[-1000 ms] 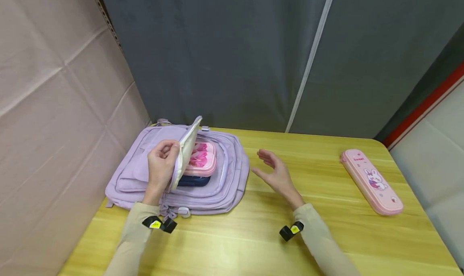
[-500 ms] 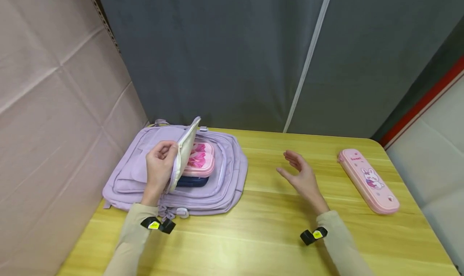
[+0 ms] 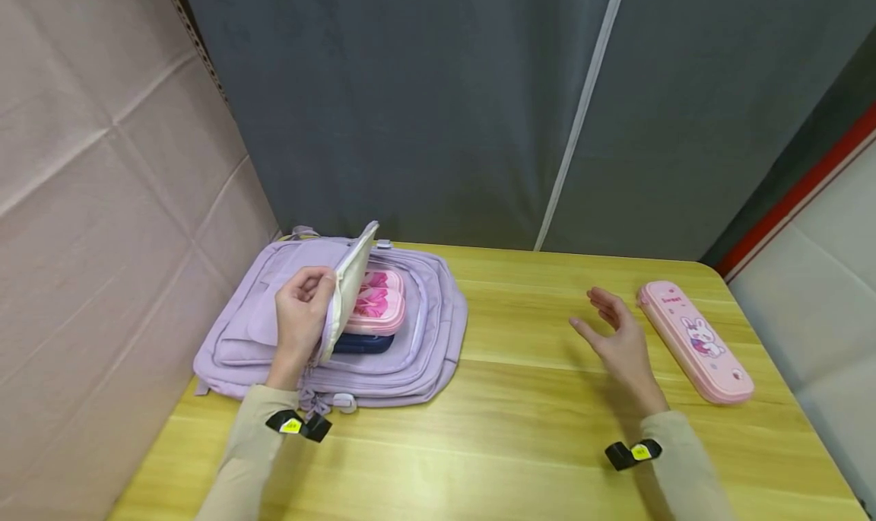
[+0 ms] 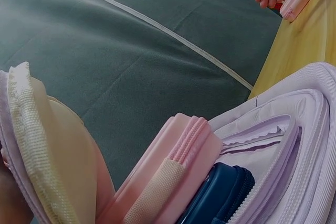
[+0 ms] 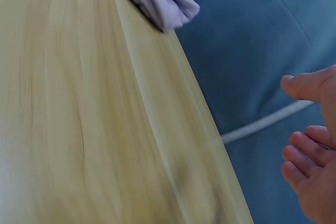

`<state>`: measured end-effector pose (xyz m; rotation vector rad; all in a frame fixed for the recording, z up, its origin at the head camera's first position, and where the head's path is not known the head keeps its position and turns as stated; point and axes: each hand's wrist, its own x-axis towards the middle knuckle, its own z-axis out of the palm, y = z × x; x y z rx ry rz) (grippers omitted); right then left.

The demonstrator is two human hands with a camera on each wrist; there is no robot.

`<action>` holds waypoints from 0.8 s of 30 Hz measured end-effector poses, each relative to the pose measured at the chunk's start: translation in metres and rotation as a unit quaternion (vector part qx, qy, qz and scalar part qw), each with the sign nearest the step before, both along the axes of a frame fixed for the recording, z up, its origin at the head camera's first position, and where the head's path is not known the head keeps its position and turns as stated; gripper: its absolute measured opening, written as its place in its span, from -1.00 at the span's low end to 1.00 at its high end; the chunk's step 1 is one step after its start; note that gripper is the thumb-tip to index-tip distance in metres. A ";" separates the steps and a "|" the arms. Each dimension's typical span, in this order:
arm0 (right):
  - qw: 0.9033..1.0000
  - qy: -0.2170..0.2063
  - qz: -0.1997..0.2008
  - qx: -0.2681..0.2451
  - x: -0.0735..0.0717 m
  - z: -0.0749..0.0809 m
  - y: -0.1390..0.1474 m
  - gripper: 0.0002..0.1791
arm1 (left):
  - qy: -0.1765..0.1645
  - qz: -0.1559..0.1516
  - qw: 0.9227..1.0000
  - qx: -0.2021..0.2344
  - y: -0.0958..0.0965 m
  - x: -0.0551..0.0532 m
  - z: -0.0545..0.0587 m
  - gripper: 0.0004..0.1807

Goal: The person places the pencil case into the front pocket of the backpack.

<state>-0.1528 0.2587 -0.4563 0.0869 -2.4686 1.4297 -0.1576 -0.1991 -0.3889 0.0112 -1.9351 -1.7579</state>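
Note:
A lilac backpack (image 3: pixel 438 331) lies flat on the left of the table, its front pocket unzipped. My left hand (image 3: pixel 299 316) pinches the edge of the pocket flap (image 3: pixel 352 281) and holds it raised, its cream lining showing. Under the flap, a pink case with a flower print (image 3: pixel 383 304) lies on top of a dark navy case (image 3: pixel 366 344); the left wrist view shows both cases' zipped sides. My right hand (image 3: pixel 623 346) is in the air over the table, fingers apart and holding nothing. Just right of it lies a pink pencil case (image 3: pixel 698 342) with a rabbit picture.
The wooden table (image 3: pixel 506 437) runs up to a dark grey curtain (image 3: pixel 424 110) at the back. A pale cloth wall (image 3: pixel 103 224) stands on the left, beside the backpack. On the right is a white panel (image 3: pixel 821 293) with a red edge.
My right hand has moved right, away from the backpack and towards the rabbit pencil case. The left hand keeps the flap raised in much the same place.

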 end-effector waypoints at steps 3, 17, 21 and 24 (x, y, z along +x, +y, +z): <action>1.000 0.005 -0.021 0.014 0.003 -0.002 0.014 -0.30 | -0.002 0.002 1.000 -0.002 0.000 0.000 0.001 -0.86; 0.982 -0.085 -0.167 0.007 0.018 -0.007 0.068 -0.14 | 0.003 0.001 1.000 0.016 -0.007 0.000 0.002 -0.92; 0.973 -0.119 -0.197 0.004 0.023 -0.010 0.083 -0.10 | 0.002 0.003 1.000 0.010 -0.009 0.001 0.003 -0.92; 0.968 -0.124 -0.217 0.026 0.028 -0.011 0.095 -0.09 | 0.002 0.007 1.000 0.013 -0.010 0.001 0.004 -0.92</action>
